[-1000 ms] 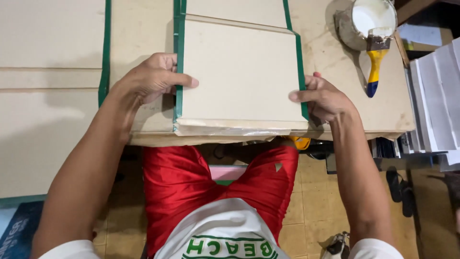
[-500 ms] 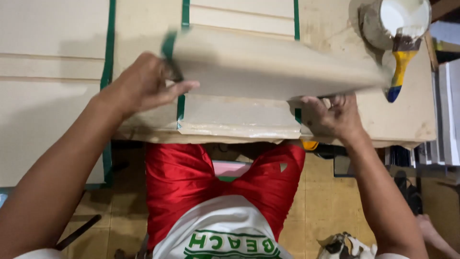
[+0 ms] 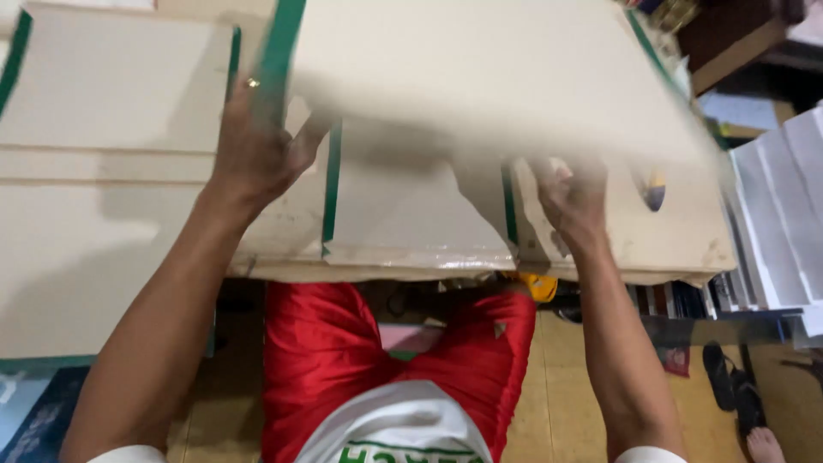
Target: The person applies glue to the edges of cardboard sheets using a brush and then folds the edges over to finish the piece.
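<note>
The board, a pale cardboard sheet with a green-taped edge, hangs lifted and tilted over the bench, blurred, filling the upper middle of the head view; its long axis runs from about 10 o'clock down to 4 o'clock, the taped edge at the 10 o'clock end. The left hand sits at that end, at 9 o'clock from the board's middle, fingers closed around the green edge with the thumb reaching under; a ring shows on one finger. The right hand is at about 5 o'clock from the board's middle, under its lower edge, fingers curled up against the underside; the blur hides whether it pinches the sheet or only props it. Both hands touch the board, so neither is nearer, but the left holds the higher end and the right the lower. Below the board lies a stack of like sheets with green strips, flush to the near edge of the bench. At 9 o'clock more boards lie flat. At 3 o'clock, white paper piles stand just beside the bench. A brush with a yellow and blue handle shows under the board's right part. Red shorts fill the 6 o'clock area.
</note>
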